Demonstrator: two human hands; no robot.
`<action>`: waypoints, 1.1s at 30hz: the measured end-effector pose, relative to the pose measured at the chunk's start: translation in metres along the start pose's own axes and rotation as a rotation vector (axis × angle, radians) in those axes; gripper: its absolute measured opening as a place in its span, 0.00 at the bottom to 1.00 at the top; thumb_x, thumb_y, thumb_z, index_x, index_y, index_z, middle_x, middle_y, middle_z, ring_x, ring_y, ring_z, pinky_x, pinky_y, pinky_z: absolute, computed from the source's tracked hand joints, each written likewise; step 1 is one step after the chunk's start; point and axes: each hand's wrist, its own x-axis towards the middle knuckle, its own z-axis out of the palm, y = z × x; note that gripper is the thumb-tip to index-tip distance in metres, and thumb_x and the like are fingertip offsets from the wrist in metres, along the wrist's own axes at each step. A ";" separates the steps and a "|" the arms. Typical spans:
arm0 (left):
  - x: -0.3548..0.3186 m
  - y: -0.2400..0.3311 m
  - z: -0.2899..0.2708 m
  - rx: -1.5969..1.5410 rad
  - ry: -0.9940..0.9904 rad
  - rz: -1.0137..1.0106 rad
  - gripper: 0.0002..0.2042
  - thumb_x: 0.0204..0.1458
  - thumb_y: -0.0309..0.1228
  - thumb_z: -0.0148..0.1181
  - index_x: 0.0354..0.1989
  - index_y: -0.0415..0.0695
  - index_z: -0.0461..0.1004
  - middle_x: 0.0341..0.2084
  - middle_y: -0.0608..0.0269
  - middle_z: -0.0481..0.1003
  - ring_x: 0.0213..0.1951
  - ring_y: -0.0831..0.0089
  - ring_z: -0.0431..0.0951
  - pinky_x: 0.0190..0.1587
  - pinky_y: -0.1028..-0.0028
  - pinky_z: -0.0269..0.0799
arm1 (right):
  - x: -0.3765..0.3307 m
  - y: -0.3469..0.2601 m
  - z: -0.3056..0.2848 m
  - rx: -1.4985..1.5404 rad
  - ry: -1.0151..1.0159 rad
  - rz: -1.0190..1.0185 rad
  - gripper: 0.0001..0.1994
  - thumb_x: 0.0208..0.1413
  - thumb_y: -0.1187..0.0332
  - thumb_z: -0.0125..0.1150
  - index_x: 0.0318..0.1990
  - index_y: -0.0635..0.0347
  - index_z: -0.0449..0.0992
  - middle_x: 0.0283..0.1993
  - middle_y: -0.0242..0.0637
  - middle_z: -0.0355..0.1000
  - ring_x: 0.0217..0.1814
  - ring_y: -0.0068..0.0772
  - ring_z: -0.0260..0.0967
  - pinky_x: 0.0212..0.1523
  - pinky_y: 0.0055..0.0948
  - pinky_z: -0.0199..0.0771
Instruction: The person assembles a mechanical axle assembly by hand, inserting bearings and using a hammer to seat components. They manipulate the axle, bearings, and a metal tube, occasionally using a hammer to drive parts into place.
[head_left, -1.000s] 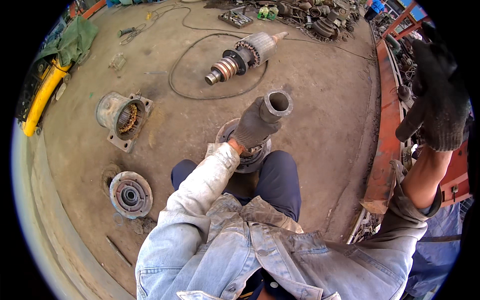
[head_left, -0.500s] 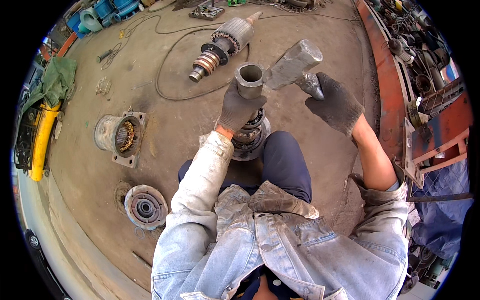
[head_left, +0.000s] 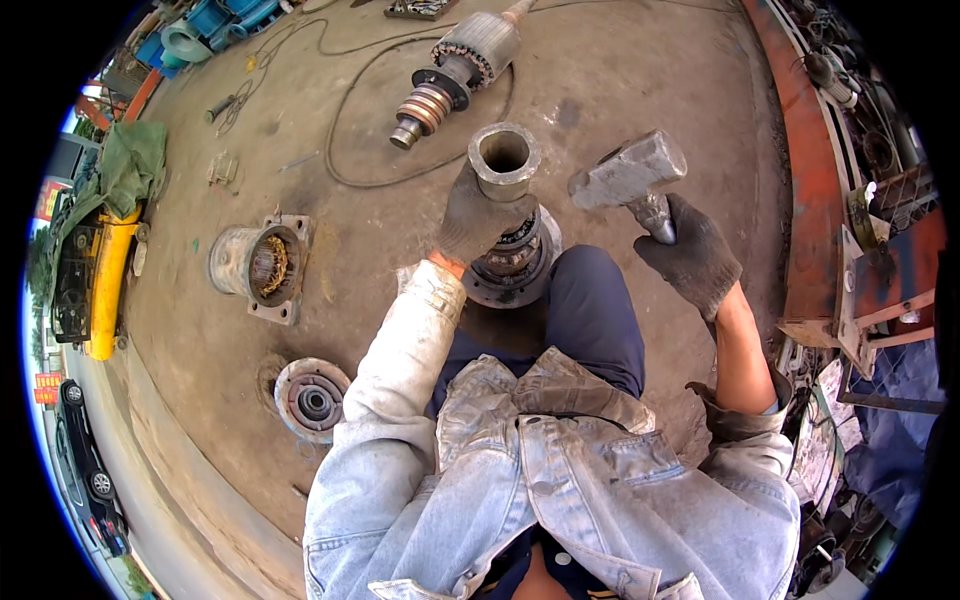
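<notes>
My left hand (head_left: 478, 222), in a dark work glove, is wrapped around a thick metal pipe sleeve (head_left: 504, 160) standing upright with its open end toward me. Below it, between my knees, a round machine part with a dark ringed hub (head_left: 515, 265) sits on the ground, partly covered by the hand and sleeve. To the right, my gloved right hand (head_left: 692, 258) is closed on the short handle of a sledgehammer (head_left: 630, 172). The hammer's heavy metal head is raised, apart from the pipe sleeve and to its right.
A motor rotor with copper slip rings (head_left: 452, 82) lies ahead, with a cable (head_left: 335, 150) looped around it. On the left are a motor housing with windings (head_left: 262, 265) and a round end cover (head_left: 312, 398). A rusty red steel beam (head_left: 800, 130) runs along the right.
The hammer has moved down and to the right, away from the pipe sleeve's rim, with my right hand. My left hand keeps its hold on the sleeve. The view has shifted slightly.
</notes>
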 end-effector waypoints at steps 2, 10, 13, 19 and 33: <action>-0.012 0.000 0.004 0.108 -0.002 0.061 0.36 0.42 0.30 0.76 0.63 0.40 0.68 0.55 0.57 0.76 0.57 0.66 0.78 0.61 0.67 0.74 | -0.009 -0.011 0.001 -0.020 0.018 -0.003 0.16 0.51 0.67 0.66 0.47 0.63 0.76 0.32 0.46 0.75 0.34 0.36 0.72 0.39 0.39 0.73; -0.036 -0.002 -0.024 -0.075 0.029 -0.013 0.36 0.44 0.28 0.75 0.64 0.41 0.67 0.56 0.61 0.76 0.57 0.71 0.76 0.62 0.69 0.73 | -0.014 -0.143 -0.086 -0.062 0.497 -0.398 0.13 0.58 0.72 0.67 0.49 0.64 0.76 0.30 0.29 0.71 0.27 0.20 0.65 0.27 0.25 0.66; -0.023 -0.022 -0.010 -0.170 0.018 0.050 0.34 0.46 0.28 0.75 0.64 0.42 0.68 0.55 0.61 0.77 0.56 0.72 0.77 0.61 0.70 0.74 | -0.038 -0.155 -0.153 0.065 0.482 -0.492 0.16 0.63 0.77 0.62 0.57 0.67 0.74 0.36 0.31 0.73 0.25 0.19 0.68 0.22 0.20 0.66; -0.038 -0.032 0.002 -0.157 0.061 0.131 0.32 0.44 0.31 0.75 0.60 0.42 0.69 0.52 0.57 0.79 0.54 0.67 0.80 0.57 0.66 0.76 | 0.000 -0.090 0.003 -0.483 0.099 -0.291 0.17 0.61 0.75 0.64 0.56 0.67 0.74 0.41 0.31 0.75 0.34 0.21 0.70 0.34 0.23 0.69; -0.050 -0.040 0.014 -0.092 0.003 0.061 0.32 0.44 0.32 0.74 0.60 0.43 0.69 0.50 0.59 0.79 0.51 0.66 0.81 0.56 0.67 0.77 | -0.012 -0.159 -0.064 -0.193 0.544 -0.446 0.15 0.61 0.69 0.63 0.54 0.62 0.77 0.30 0.36 0.72 0.34 0.27 0.75 0.33 0.31 0.73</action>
